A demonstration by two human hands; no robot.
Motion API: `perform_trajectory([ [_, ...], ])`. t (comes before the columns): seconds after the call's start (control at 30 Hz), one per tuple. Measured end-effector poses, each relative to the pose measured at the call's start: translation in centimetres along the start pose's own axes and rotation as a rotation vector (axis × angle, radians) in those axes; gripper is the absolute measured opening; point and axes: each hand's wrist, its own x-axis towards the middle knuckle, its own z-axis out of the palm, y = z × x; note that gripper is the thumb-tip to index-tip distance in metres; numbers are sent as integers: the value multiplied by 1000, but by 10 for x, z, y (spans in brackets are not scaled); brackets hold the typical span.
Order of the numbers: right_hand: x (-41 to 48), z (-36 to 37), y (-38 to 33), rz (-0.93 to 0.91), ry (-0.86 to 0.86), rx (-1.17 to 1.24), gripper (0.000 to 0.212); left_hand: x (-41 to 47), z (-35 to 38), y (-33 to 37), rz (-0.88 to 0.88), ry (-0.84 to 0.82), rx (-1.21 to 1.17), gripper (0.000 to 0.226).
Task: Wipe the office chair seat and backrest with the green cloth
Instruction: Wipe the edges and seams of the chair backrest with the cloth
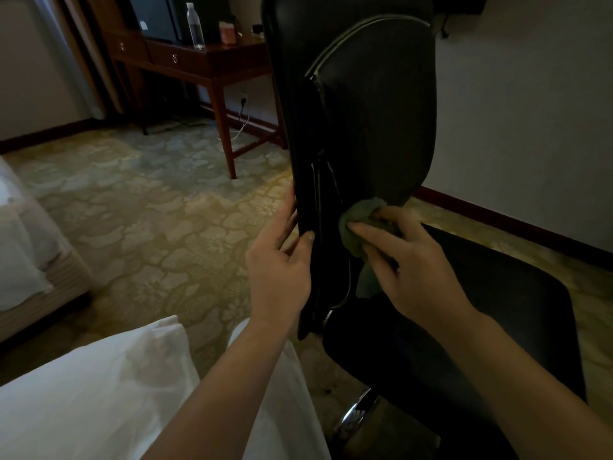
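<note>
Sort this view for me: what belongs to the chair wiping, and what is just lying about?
In the job: green cloth, backrest, seat, right hand holding the cloth, left hand gripping the backrest edge.
Lying about: water bottle, wooden desk, white cable, bed.

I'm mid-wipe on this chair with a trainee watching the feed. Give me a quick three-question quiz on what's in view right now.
1. True or false: the left hand holds the green cloth.
2. Where does the right hand press the cloth?
A. on the seat
B. low on the backrest
C. on the carpet
3. Fill in: on the wooden desk behind the chair stands a clear plastic ____.

Key
1. False: the left hand grips the backrest's edge, and the right hand has the cloth.
2. B
3. bottle
</note>
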Motion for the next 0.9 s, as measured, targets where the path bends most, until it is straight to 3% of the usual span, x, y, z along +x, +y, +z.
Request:
perform_trajectory([
  [0.2,24,-2,1,-62,-18,-1,35,-3,-2,-2,22,-39,63,71],
  [0.53,-22,15,30,-38,-152,-57,31,-2,-5,-7,1,-46,86,77],
  [0.73,-6,3,8,-54,35,16,33,1,-16,-18,-39,-98,131,76],
  [0.9,13,6,2,-86,-7,-53,33,-5,-19,-30,-116,-140,114,69],
])
